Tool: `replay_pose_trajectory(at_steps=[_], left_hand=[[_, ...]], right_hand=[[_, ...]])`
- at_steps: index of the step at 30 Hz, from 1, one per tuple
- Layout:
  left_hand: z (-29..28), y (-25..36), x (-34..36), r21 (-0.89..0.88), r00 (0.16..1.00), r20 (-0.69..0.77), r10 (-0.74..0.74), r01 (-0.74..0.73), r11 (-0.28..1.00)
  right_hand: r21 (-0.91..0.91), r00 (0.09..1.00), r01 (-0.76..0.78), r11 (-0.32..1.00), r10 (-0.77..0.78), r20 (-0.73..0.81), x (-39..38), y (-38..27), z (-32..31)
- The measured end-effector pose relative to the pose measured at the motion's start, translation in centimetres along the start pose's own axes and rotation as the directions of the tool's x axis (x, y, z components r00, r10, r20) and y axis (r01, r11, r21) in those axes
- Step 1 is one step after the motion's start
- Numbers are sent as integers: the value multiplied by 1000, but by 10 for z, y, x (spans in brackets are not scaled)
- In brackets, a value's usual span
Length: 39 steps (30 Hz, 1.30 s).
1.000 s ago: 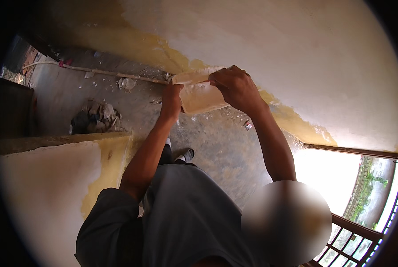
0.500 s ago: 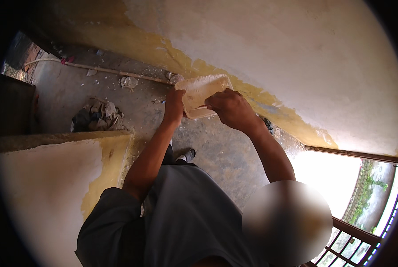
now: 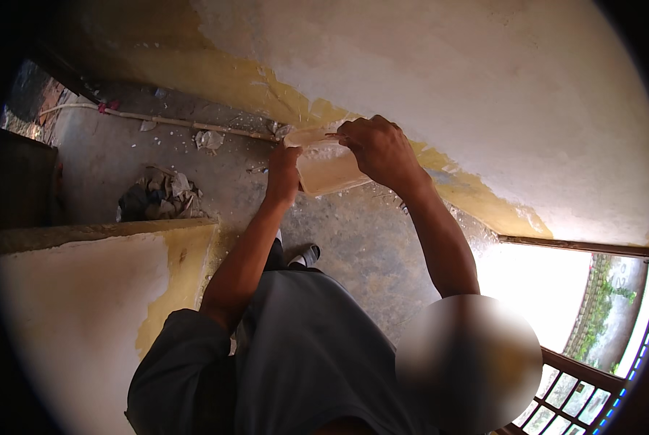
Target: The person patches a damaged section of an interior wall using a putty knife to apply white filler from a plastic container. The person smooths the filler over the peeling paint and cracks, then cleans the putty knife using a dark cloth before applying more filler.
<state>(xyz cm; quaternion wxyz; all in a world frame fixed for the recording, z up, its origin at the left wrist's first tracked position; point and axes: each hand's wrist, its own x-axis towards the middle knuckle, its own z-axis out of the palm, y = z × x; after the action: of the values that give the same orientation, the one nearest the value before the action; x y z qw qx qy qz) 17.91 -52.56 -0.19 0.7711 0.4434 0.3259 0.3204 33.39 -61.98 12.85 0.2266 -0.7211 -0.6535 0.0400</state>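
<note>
My left hand (image 3: 284,174) grips the left side of a pale, translucent rectangular plastic tub (image 3: 331,174), its thumb over the rim. Whitish residue coats the tub's inside, which is tilted so that its near wall shows most. My right hand (image 3: 382,148) is closed above the tub's far right rim. A thin, dark reddish end sticks out to the left of its fingers; the rest of what it holds is hidden by the hand.
A wall (image 3: 455,87) with white coating over yellow paint rises just beyond the tub. A low partition (image 3: 85,290) stands at left. On the floor lie a long bamboo pole (image 3: 186,118), crumpled bags (image 3: 161,194) and white flakes. A barred window (image 3: 571,395) is at lower right.
My right hand has moved up and away from me, from inside the tub to its far rim. The tub has tipped, showing more of its near wall. My left hand keeps its grip.
</note>
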Motion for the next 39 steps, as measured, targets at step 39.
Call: replay_pose_trajectory(at_steps=[39], left_hand=[[6, 6, 3, 14, 998, 42, -57, 56, 998]], right_hand=[[-35, 996, 27, 999, -24, 90, -39, -3, -12]])
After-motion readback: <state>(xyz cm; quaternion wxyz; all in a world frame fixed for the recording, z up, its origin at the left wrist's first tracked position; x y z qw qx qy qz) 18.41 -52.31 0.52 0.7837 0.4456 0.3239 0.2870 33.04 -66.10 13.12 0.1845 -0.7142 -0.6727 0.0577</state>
